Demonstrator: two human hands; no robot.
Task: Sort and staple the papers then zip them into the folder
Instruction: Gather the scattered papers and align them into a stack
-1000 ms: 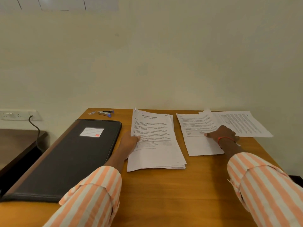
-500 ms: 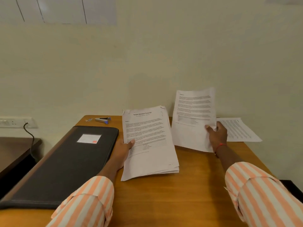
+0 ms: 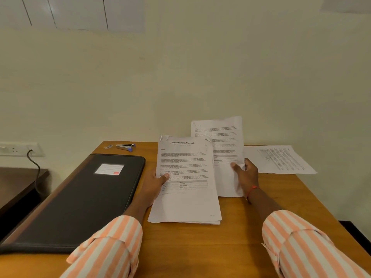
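Observation:
A stack of printed papers (image 3: 186, 205) is tilted up off the wooden table, its near edge on the tabletop. My left hand (image 3: 155, 182) grips its left edge, thumb on the top sheet. My right hand (image 3: 246, 175) pinches a single printed sheet (image 3: 222, 145) and holds it upright just behind and right of the stack, partly tucked behind it. Another sheet (image 3: 281, 159) lies flat at the far right. The black zip folder (image 3: 84, 197) lies closed on the left with a white label. A small stapler (image 3: 125, 146) with blue ends rests near the far edge.
The table (image 3: 241, 237) stands against a cream wall. Next to the stapler lies a small metal clip (image 3: 108, 146). A wall socket (image 3: 20, 149) with a black cable is at the left, above a dark lower surface (image 3: 18, 183).
My right hand lifted one sheet off the table, stood it up and brought it left, behind the stack. My left hand tilted the stack upward. The camera view rose.

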